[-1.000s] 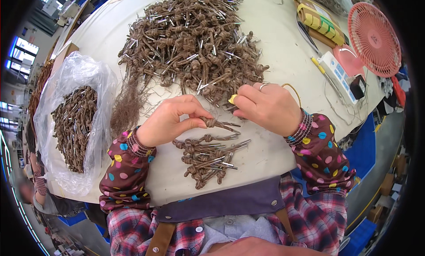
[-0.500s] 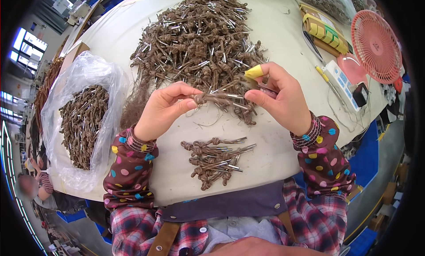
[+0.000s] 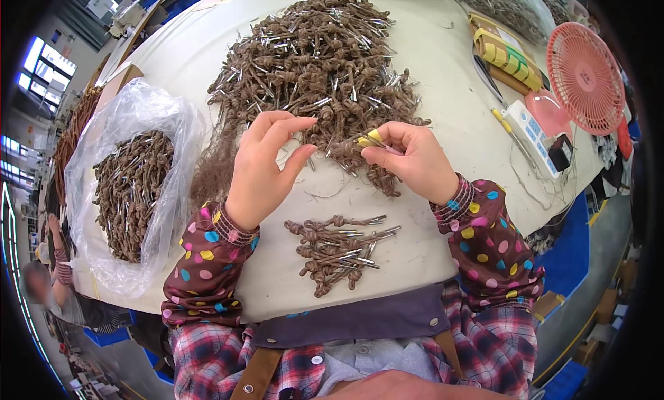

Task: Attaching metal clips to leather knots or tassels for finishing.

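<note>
My left hand [image 3: 266,161] is open over the near edge of a large heap of brown knotted cords [image 3: 304,68] with silver metal tips. Its thumb and fingers stand apart with nothing between them. My right hand [image 3: 415,158], with a yellow finger cover [image 3: 370,137], is closed in a pinch at the heap's near right side. A small metal tool [image 3: 377,143], seemingly thread snips, shows partly between its fingers; the rest is hidden. Closer to me, several knotted cords [image 3: 335,251] lie in a small group, tips mostly pointing right.
A clear plastic bag [image 3: 83,165] filled with similar cords stands at the left. On the right are a pink fan [image 3: 586,78], a white power strip [image 3: 529,134], a yellow-handled tool [image 3: 501,120] and a yellow-taped package [image 3: 505,54]. Loose threads [image 3: 332,189] lie on the pale table [image 3: 270,262].
The left hand has let go of a knotted cord and opened. My right hand has moved left and slightly down, its fingers closing together. The small group of cords has not moved.
</note>
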Tool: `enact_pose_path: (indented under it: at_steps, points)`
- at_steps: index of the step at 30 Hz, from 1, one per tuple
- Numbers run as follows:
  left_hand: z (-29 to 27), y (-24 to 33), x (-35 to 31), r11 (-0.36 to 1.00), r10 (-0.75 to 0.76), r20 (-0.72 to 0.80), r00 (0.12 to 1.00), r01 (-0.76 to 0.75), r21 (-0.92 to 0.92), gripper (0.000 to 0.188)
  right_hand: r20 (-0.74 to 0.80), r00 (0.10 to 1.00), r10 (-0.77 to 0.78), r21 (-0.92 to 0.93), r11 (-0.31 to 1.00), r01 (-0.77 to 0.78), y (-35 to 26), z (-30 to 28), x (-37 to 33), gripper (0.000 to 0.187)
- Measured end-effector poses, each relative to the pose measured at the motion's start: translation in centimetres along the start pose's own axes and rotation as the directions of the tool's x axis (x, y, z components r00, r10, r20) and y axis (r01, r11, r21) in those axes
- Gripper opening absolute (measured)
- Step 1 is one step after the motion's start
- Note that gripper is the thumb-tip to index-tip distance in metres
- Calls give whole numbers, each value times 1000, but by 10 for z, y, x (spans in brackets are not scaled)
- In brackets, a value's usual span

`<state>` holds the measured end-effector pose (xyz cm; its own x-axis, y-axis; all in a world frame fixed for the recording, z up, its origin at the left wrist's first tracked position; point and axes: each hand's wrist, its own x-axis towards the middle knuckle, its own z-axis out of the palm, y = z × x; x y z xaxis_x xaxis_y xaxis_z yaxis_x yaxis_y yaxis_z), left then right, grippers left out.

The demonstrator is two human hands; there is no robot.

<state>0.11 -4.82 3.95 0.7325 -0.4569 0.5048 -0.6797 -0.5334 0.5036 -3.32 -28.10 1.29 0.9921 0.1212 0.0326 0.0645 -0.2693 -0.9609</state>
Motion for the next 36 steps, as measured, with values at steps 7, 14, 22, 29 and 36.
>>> enact_pose_path:
  at_steps: [7,14,22,29,36]
  points:
    - [10,9,-2,929,292,16,956,-287,234,19,21,1000,7,-30,1000,-7,-4,5,-3,23]
    - [12,7,-1,870,359,20,933,-342,356,12,75,997,3,189,982,-17,4,12,-3,21]
    - [21,11,-13,921,-199,113,974,225,-318,8,116,992,50,329,941,-86,3,19,-7,26]
    - [18,5,-12,977,-88,101,991,105,-184,4,-31,842,-538,-637,660,398,-26,9,-8,34]
    - [16,7,-11,984,-52,88,995,66,-167,4,121,764,-634,-795,399,457,-30,13,-1,28]
